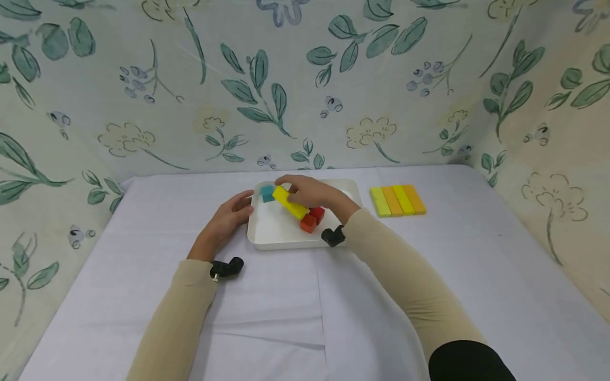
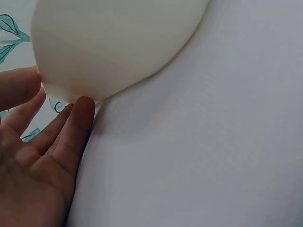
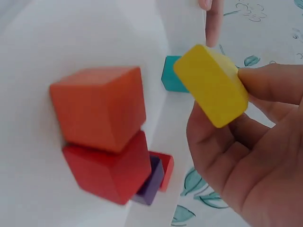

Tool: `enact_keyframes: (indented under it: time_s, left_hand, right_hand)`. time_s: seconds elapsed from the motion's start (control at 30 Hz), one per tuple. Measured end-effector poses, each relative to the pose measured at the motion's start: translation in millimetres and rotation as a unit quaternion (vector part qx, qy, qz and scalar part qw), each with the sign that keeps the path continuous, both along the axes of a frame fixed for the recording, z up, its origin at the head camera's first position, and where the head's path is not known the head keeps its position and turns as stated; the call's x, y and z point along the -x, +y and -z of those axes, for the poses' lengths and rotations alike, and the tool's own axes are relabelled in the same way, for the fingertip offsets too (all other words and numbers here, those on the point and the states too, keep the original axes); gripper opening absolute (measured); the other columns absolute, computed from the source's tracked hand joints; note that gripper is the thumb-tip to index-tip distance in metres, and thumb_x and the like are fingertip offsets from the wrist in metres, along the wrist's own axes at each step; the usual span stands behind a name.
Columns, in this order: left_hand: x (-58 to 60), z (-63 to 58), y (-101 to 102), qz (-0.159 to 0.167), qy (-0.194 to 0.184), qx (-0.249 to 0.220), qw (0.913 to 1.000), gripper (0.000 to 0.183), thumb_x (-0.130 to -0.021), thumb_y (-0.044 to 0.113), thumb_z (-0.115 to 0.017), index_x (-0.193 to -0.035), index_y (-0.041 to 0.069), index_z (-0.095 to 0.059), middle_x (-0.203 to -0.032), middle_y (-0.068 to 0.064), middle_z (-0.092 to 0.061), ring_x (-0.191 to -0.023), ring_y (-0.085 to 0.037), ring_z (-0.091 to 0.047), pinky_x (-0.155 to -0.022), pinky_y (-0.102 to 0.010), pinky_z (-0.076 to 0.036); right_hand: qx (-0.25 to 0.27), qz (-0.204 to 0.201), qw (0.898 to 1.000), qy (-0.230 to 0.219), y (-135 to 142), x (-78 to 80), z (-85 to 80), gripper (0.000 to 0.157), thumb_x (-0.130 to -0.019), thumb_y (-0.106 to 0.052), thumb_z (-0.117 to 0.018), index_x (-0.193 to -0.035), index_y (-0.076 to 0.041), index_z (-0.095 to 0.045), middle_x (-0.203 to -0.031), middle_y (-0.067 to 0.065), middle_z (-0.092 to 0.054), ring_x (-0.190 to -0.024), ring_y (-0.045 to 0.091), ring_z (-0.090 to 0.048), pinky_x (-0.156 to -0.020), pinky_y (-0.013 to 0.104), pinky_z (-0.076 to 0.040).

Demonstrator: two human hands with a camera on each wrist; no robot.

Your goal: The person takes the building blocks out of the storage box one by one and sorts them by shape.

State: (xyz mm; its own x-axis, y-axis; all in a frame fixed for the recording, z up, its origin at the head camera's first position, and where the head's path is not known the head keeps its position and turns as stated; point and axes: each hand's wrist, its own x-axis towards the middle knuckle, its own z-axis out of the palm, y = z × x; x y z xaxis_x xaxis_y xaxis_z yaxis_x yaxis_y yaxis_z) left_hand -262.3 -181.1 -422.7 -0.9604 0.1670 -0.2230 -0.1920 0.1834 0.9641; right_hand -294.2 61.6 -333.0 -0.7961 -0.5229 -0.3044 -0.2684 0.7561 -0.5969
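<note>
My right hand (image 1: 314, 191) pinches a yellow block (image 1: 289, 203) between thumb and fingers, tilted above a white tray (image 1: 269, 233). Fingertips of my left hand (image 1: 227, 219) rest against the tray's left wall, with the fingers loosely extended. A teal block (image 1: 268, 193) lies in the tray's far left corner. An orange block (image 1: 308, 223) and a red block (image 1: 317, 213) sit together in the tray, below my right hand. Behind them, the right wrist view shows a purple block (image 3: 150, 182) and another red piece (image 3: 165, 163), both partly hidden.
Right of the tray, several yellow and orange blocks (image 1: 397, 200) lie side by side in a row. A white cloth (image 1: 276, 312) covers the table. Leaf-patterned fabric (image 1: 190, 106) rises behind it and along both sides.
</note>
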Motion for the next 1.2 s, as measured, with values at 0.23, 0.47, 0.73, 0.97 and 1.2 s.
enact_keyframes:
  time_s: [0.23, 0.47, 0.73, 0.97, 1.2]
  left_hand:
    - [-0.8, 1.2, -0.9, 0.010, 0.006, -0.006, 0.9999, 0.062, -0.101, 0.014, -0.053, -0.157, 0.023, -0.028, -0.166, -0.009, -0.025, -0.150, -0.032, -0.032, -0.125, -0.048, -0.025]
    - [-1.4, 4.3, -3.6, 0.016, 0.009, -0.016, 0.9997, 0.062, -0.101, 0.014, -0.052, -0.157, 0.020, -0.027, -0.165, -0.011, -0.025, -0.149, -0.033, -0.034, -0.125, -0.050, -0.025]
    - [0.1, 1.8, -2.7, 0.017, 0.012, -0.009, 0.9997, 0.060, -0.101, 0.017, -0.053, -0.156, 0.022, -0.030, -0.165, -0.010, -0.027, -0.149, -0.031, -0.034, -0.125, -0.048, -0.027]
    - [0.7, 0.1, -3.4, 0.011, 0.006, 0.001, 0.9999, 0.060, -0.102, 0.018, -0.052, -0.157, 0.024, -0.029, -0.165, -0.008, -0.027, -0.148, -0.031, -0.035, -0.125, -0.048, -0.025]
    - [-1.3, -1.7, -0.5, 0.016, 0.006, -0.003, 0.9999, 0.061, -0.101, 0.017, -0.052, -0.157, 0.023, -0.028, -0.165, -0.010, -0.027, -0.149, -0.032, -0.035, -0.125, -0.048, -0.026]
  right_hand:
    - [0.018, 0.030, 0.999, 0.021, 45.2, 4.9, -13.5, 0.055, -0.098, -0.013, -0.050, -0.150, -0.029, -0.039, -0.142, 0.015, -0.054, -0.118, 0.031, -0.057, -0.095, 0.040, -0.058]
    - [0.003, 0.071, 0.996, 0.053, 90.5, 2.8, -26.1, 0.058, -0.098, -0.014, -0.053, -0.151, -0.031, -0.038, -0.141, 0.015, -0.054, -0.118, 0.033, -0.058, -0.097, 0.046, -0.056]
    - [-0.016, 0.113, 0.991, 0.069, 167.1, -2.2, -35.4, 0.058, -0.100, -0.014, -0.050, -0.154, -0.027, -0.033, -0.142, 0.022, -0.051, -0.113, 0.037, -0.056, -0.097, 0.053, -0.052]
    - [-0.016, 0.177, 0.983, 0.056, 234.7, 5.4, -23.3, 0.063, -0.103, -0.019, -0.046, -0.160, -0.020, -0.018, -0.149, 0.031, -0.038, -0.123, 0.045, -0.049, -0.103, 0.060, -0.047]
    - [-0.014, 0.242, 0.970, 0.020, 287.9, 13.8, 0.3, 0.063, -0.103, -0.022, -0.044, -0.159, -0.012, -0.016, -0.152, 0.035, -0.031, -0.127, 0.047, -0.043, -0.108, 0.061, -0.043]
